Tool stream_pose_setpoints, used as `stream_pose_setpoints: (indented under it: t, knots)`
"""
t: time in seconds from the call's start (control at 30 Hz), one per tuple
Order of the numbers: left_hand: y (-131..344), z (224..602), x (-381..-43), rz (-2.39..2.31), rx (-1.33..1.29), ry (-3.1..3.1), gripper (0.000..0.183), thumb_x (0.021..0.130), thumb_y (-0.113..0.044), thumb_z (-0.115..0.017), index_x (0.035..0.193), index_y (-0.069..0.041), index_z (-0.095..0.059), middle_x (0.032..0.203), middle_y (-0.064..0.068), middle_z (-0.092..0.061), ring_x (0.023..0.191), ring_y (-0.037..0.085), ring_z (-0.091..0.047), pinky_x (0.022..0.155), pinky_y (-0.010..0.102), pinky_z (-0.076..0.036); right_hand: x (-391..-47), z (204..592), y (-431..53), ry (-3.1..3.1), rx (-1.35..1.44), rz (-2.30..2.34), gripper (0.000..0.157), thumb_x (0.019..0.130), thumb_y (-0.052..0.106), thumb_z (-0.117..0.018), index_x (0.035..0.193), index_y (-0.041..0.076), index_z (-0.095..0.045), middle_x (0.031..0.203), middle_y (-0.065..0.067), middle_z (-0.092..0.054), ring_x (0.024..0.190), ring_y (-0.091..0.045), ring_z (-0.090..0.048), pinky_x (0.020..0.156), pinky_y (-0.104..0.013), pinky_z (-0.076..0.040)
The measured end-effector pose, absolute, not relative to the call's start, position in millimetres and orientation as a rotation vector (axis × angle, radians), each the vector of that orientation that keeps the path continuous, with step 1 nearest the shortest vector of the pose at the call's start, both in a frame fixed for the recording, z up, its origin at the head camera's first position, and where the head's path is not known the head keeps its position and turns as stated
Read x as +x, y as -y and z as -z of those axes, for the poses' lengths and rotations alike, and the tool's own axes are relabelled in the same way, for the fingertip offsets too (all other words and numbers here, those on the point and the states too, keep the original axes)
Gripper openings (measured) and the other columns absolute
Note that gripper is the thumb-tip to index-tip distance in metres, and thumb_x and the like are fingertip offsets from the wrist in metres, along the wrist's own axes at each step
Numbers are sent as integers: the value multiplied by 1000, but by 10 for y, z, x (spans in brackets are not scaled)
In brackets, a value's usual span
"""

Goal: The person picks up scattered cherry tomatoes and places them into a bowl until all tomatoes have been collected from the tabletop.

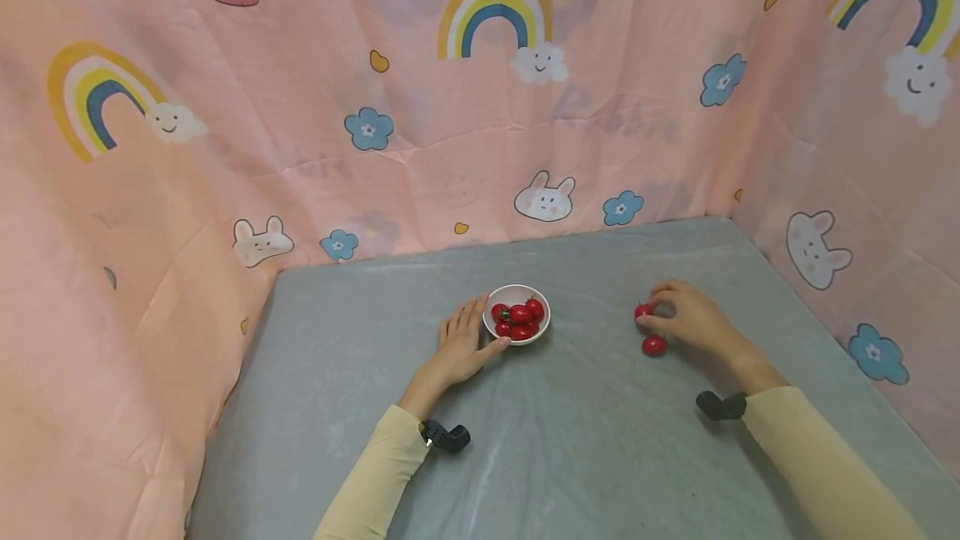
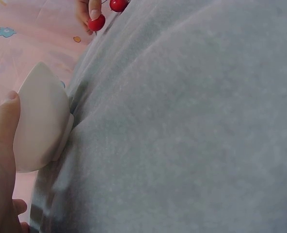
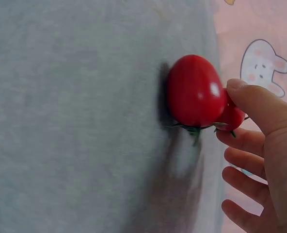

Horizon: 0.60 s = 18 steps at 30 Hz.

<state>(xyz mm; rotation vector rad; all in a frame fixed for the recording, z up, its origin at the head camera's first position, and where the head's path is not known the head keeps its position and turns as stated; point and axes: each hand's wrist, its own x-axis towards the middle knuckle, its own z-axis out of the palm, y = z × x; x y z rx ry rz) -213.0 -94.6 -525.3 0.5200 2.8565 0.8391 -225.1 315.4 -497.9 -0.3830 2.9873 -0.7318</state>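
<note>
A small white bowl (image 1: 516, 342) stands mid-table with several red cherry tomatoes (image 1: 521, 315) inside, some with green stems. My left hand (image 1: 461, 347) rests against the bowl's left side, fingers straight and thumb at the near rim. In the left wrist view that thumb (image 2: 5, 121) touches the bowl's outer wall (image 2: 41, 121). Off to the right, my right hand (image 1: 690, 319) pinches a cherry tomato (image 1: 642, 312) between thumb and forefinger. Another cherry tomato (image 1: 654, 346) lies on the table just nearer; in the right wrist view this tomato (image 3: 194, 90) partly hides the pinched one (image 3: 231, 116).
A grey cloth covers the table (image 1: 570, 440). Pink printed curtains (image 1: 450, 165) rise along its back, left and right edges. Each wrist wears a black camera band, such as the left one (image 1: 447, 437).
</note>
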Motion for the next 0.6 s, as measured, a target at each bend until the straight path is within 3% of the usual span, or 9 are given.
stream_pose_setpoints:
  t: [0.37, 0.6]
  knots:
    - [945, 5234, -2122, -829, 524, -2859, 88, 95, -61, -50, 161, -22, -7, 166, 12, -19, 153, 39, -15, 119, 61, -12, -2292, 4811, -3050, -2996, -386, 748, 43, 87, 36, -74, 114, 2, -71, 137, -20, -53, 133, -41, -41, 109, -65, -34]
    - [946, 5231, -2110, -815, 518, -2858, 88, 95, -63, -49, 161, -24, -5, 166, 11, -19, 153, 38, -15, 120, 60, -12, -2347, 4809, -2886, -2988, -415, 779, 40, 87, 38, -75, 111, 7, -72, 138, -17, -53, 134, -39, -41, 111, -64, -32]
